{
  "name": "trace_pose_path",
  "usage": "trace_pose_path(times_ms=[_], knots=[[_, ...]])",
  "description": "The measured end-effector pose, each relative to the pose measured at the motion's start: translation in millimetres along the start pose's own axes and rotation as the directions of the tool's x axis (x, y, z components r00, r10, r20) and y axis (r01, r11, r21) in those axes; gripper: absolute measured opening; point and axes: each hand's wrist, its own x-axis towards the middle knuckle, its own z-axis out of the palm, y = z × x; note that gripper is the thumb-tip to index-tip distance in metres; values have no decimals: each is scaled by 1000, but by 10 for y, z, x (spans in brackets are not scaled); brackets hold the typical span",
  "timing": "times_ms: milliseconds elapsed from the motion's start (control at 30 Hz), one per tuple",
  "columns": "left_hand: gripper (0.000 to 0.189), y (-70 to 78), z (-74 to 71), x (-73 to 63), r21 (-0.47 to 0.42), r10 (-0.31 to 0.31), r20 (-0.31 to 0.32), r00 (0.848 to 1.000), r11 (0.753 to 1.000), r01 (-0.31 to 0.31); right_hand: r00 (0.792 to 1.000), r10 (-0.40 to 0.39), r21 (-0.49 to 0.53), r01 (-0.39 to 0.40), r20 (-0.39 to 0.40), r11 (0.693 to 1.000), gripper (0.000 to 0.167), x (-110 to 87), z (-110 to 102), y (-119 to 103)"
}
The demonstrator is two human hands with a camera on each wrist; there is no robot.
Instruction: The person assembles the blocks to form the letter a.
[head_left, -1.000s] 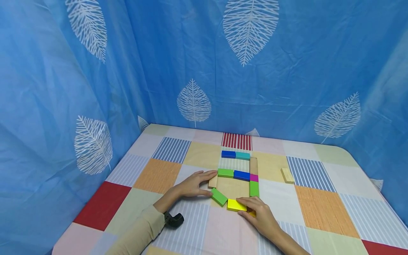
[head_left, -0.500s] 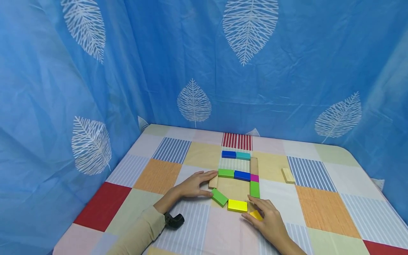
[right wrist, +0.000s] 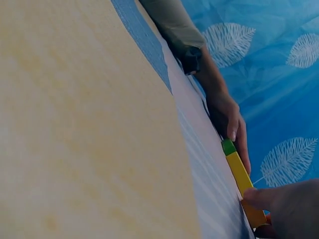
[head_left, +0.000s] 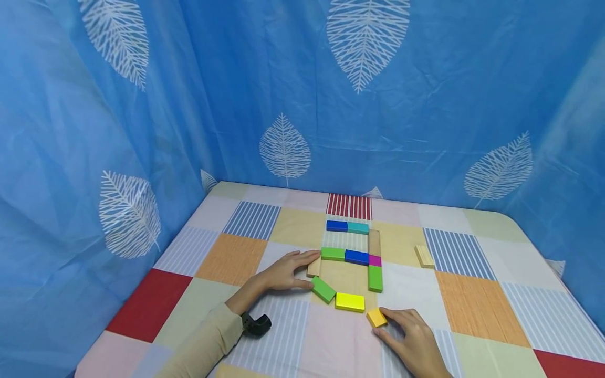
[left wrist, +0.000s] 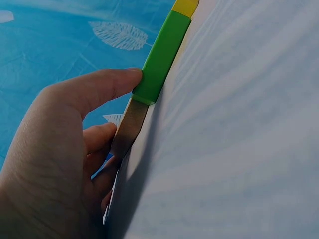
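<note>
My right hand pinches a small orange-yellow block between thumb and fingers at the table's near side. The right wrist view shows the thumb against this orange block. My left hand lies at the left of a block outline. Its thumb touches a tilted green block, while its fingers rest along a plain wood block. Between the tilted green block and the orange one lies a bright yellow block, apart from the orange one.
Further back in the outline are a green block, a blue block, a magenta block and another green one. A blue block and a teal block form the far row. One wood block lies apart at right.
My right hand has left the yellow block and drawn back toward the near right. The orange block is now more exposed and gripped at its sides. My left hand has stayed put.
</note>
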Motion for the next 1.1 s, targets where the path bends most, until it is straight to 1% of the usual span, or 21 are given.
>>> trace_pose_path(times_ms=[133,300,367,500,700,867,1100], knots=[[80,-12,5,-6,-2,9,-5,1000,1000,-9,999,-26,25,27,-43,999,39,30,14,22],[80,-20,5,-7,-1,8,-5,1000,1000,-8,992,-51,82,61,-115,995,40,130,31,85],[80,-14,-2,-11,-9,7,-7,1000,1000,-7,990,-56,104,70,-131,992,41,178,41,109],[80,0,-15,-14,-13,10,-6,1000,1000,-10,990,-57,128,73,-126,989,40,230,66,132],[80,-8,-16,-13,-1,20,-11,1000,1000,-20,992,-66,123,79,-105,989,37,239,112,135],[80,-13,-10,-15,-3,29,-19,999,1000,-29,990,-89,116,102,-108,988,37,264,139,144],[79,-5,-12,-6,-3,10,-3,1000,1000,-10,988,-108,121,122,-114,985,37,274,164,162]])
